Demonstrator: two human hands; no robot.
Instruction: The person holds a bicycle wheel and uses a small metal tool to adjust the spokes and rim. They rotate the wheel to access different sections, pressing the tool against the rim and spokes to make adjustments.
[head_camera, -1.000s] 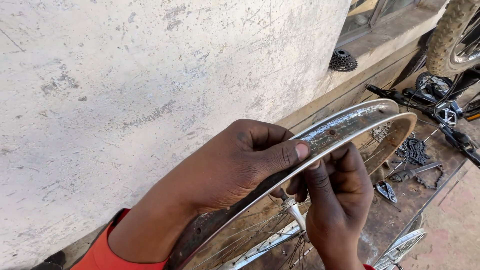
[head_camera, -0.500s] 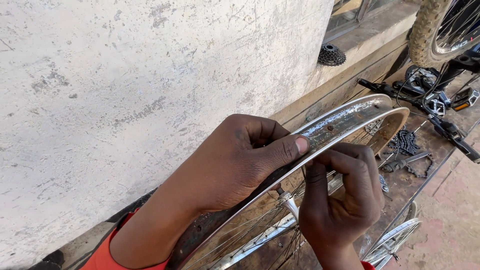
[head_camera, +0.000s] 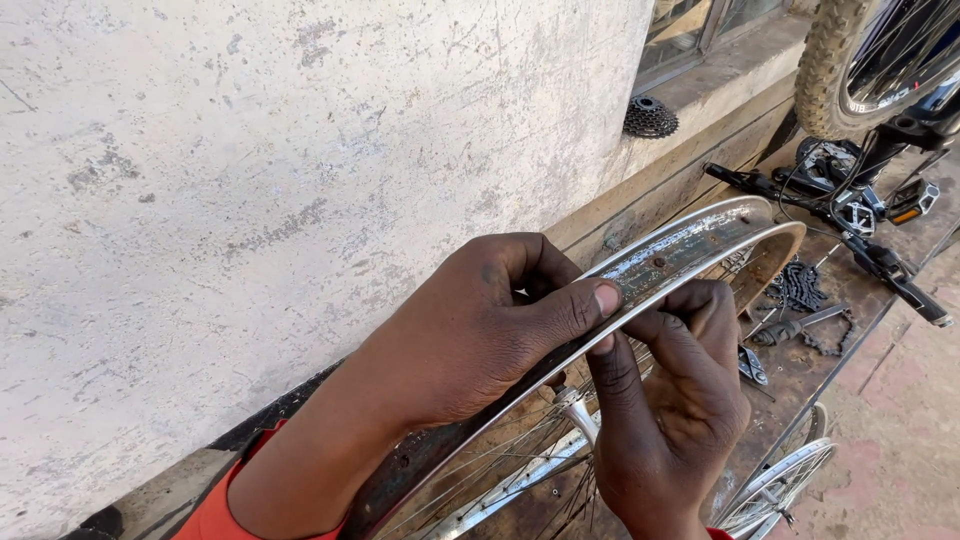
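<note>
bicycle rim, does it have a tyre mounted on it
No, the bicycle rim is bare, its rusty inner channel exposed where the left hand and right hand grip it.

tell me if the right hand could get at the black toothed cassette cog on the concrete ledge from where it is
Probably not without letting go: the right hand grips the rusty silver wheel rim, and the black cassette cog sits apart on the ledge, beyond the rim.

Right hand (head_camera: 668, 410) shifted down and closer, fingers (head_camera: 700, 310) now curled over the near edge of the rusty silver metal bicycle rim (head_camera: 690, 245) instead of pinching just under the left thumb. Left hand (head_camera: 480, 330) rolled slightly, thumb (head_camera: 585, 300) pressed flatter across the rim channel. View panned a bit right.
</note>
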